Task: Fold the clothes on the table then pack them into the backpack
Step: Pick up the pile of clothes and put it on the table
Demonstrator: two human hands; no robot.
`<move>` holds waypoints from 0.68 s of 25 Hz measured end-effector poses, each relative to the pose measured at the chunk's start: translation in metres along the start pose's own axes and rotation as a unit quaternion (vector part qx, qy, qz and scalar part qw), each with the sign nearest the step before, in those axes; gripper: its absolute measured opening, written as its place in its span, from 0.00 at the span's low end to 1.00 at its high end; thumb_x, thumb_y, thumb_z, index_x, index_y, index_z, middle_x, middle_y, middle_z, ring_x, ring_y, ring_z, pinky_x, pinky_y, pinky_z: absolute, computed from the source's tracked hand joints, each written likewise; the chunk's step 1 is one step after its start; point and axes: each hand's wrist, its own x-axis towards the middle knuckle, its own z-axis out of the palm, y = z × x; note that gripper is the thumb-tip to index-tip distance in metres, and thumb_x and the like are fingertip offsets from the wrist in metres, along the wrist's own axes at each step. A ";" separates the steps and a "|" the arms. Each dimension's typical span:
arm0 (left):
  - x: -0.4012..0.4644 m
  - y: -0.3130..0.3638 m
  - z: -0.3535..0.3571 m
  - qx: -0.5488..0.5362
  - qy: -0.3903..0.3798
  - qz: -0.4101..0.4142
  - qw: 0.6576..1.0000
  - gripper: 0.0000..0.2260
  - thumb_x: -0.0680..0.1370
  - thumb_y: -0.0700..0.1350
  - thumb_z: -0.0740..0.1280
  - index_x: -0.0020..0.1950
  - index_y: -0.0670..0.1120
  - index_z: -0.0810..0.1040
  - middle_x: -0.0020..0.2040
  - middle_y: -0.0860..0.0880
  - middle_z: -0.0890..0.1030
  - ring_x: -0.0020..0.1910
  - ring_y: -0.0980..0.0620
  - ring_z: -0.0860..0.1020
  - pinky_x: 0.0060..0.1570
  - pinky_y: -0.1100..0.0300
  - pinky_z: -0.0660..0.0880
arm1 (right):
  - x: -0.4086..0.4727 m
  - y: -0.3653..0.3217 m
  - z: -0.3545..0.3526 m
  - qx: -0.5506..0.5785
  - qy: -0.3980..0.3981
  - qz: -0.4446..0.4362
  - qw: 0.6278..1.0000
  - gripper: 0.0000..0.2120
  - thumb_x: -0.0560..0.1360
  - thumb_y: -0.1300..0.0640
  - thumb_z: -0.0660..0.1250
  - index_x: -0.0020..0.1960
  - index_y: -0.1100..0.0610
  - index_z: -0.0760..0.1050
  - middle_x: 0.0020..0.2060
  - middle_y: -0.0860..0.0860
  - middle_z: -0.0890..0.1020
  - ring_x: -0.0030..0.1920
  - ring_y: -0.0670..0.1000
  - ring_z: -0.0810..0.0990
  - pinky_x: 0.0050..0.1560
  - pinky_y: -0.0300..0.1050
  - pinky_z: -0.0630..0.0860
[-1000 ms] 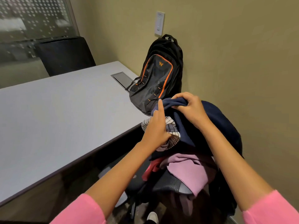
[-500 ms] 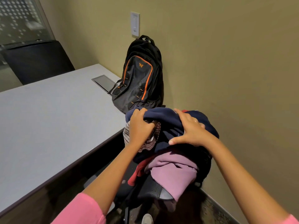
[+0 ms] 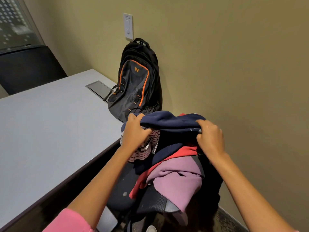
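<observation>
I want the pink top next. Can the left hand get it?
Probably not yet. The left hand grips the navy top, as does the right hand. The pink top lies below, partly under red cloth.

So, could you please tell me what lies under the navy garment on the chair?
Under the navy garment show a striped garment, a red one and a mauve one; how far the pile goes beneath is covered.

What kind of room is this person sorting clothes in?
Probably an office meeting room: a long grey table with a built-in cable hatch, a dark office chair at its far end beside a frosted glass partition, and a wall switch.
</observation>
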 end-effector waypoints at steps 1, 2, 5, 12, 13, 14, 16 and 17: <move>0.005 -0.003 -0.008 0.008 -0.025 0.017 1.000 0.19 0.67 0.55 0.67 0.51 0.45 0.75 0.53 0.47 0.67 0.49 0.46 0.75 0.47 0.51 0.75 | 0.013 -0.009 -0.007 0.000 0.006 -0.022 1.000 0.18 0.68 0.69 0.63 0.55 0.58 0.79 0.49 0.59 0.81 0.48 0.65 0.80 0.42 0.54 0.75; 0.010 -0.005 -0.016 0.008 -0.055 0.041 0.998 0.21 0.65 0.58 0.67 0.51 0.46 0.74 0.55 0.49 0.65 0.50 0.47 0.74 0.50 0.50 0.75 | 0.026 -0.021 -0.014 0.008 0.006 -0.046 0.999 0.17 0.69 0.68 0.63 0.55 0.57 0.79 0.50 0.59 0.80 0.49 0.65 0.79 0.44 0.53 0.74; 0.019 0.004 -0.036 0.001 -0.157 0.131 0.979 0.22 0.65 0.54 0.71 0.54 0.50 0.70 0.62 0.52 0.59 0.56 0.48 0.71 0.58 0.49 0.72 | 0.060 -0.075 -0.021 0.095 -0.020 -0.102 0.990 0.17 0.68 0.67 0.63 0.53 0.55 0.81 0.50 0.58 0.80 0.51 0.63 0.78 0.47 0.52 0.74; 0.015 -0.015 -0.032 -0.149 -0.182 0.120 0.965 0.57 0.66 0.60 0.75 0.76 0.54 0.33 0.76 0.62 0.55 0.71 0.63 0.64 0.71 0.57 0.64 | 0.077 -0.134 -0.008 0.312 -0.222 -0.056 0.922 0.12 0.71 0.67 0.64 0.52 0.57 0.70 0.47 0.56 0.78 0.43 0.55 0.75 0.41 0.47 0.73; 0.014 -0.013 -0.028 -0.168 -0.185 0.120 0.961 0.57 0.66 0.66 0.72 0.76 0.48 0.34 0.75 0.66 0.54 0.71 0.69 0.61 0.72 0.63 0.61 | 0.076 -0.131 -0.008 0.343 -0.240 -0.060 0.906 0.14 0.70 0.67 0.67 0.51 0.56 0.68 0.48 0.58 0.79 0.44 0.54 0.76 0.44 0.48 0.74; 0.014 -0.008 -0.025 -0.190 -0.175 0.102 0.961 0.57 0.65 0.72 0.68 0.77 0.45 0.36 0.72 0.69 0.55 0.68 0.74 0.60 0.70 0.70 0.58 | 0.075 -0.126 -0.008 0.366 -0.254 -0.065 0.893 0.16 0.69 0.67 0.68 0.50 0.54 0.67 0.49 0.59 0.79 0.44 0.54 0.76 0.46 0.49 0.74; 0.014 0.002 -0.022 -0.205 -0.161 0.067 0.963 0.53 0.66 0.73 0.65 0.77 0.45 0.44 0.65 0.68 0.59 0.59 0.80 0.65 0.62 0.78 0.60 | 0.072 -0.118 -0.008 0.385 -0.271 -0.074 0.879 0.18 0.68 0.67 0.68 0.47 0.51 0.65 0.50 0.60 0.79 0.42 0.52 0.76 0.43 0.46 0.73; 0.017 0.001 -0.021 -0.183 -0.169 0.075 0.966 0.44 0.69 0.67 0.66 0.76 0.48 0.50 0.64 0.65 0.64 0.57 0.78 0.68 0.61 0.77 0.63 | 0.071 -0.114 -0.007 0.388 -0.271 -0.077 0.878 0.18 0.68 0.68 0.68 0.47 0.50 0.65 0.51 0.59 0.79 0.41 0.50 0.75 0.41 0.41 0.73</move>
